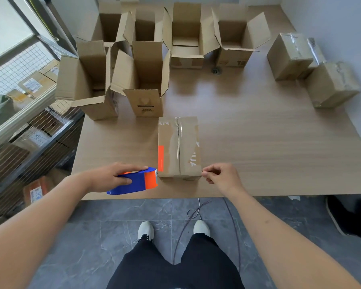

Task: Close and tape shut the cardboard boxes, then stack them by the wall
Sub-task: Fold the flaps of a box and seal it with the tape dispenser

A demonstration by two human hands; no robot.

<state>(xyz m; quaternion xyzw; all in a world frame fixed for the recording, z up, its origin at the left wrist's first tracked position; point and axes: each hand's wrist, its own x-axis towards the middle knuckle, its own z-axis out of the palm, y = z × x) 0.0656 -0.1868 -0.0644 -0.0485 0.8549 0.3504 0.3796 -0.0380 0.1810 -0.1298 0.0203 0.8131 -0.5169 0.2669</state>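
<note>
At the far left of the bench [258, 142], open boxes [88, 80] stand in rows with flaps up, apparently waiting their turn so the near edge is free for working. Nearer the person, the left hand [113, 176] grips the blue and orange tape dispenser [133, 181], fingers curled over its top and thumb along its side, its front just beside the near left corner of the closed box [178, 147]; it looks poised to lay tape. That box lies near the bench's front edge, flaps shut, its centre seam running away from the person and already carrying some clear tape. At its near right corner, the right hand [221, 176] has its fingertips pinched together; it may be holding a tape end or steadying the box, but which cannot be told. Far right, taped boxes [313, 67] sit by the wall [342, 28], likely the finished ones.
</note>
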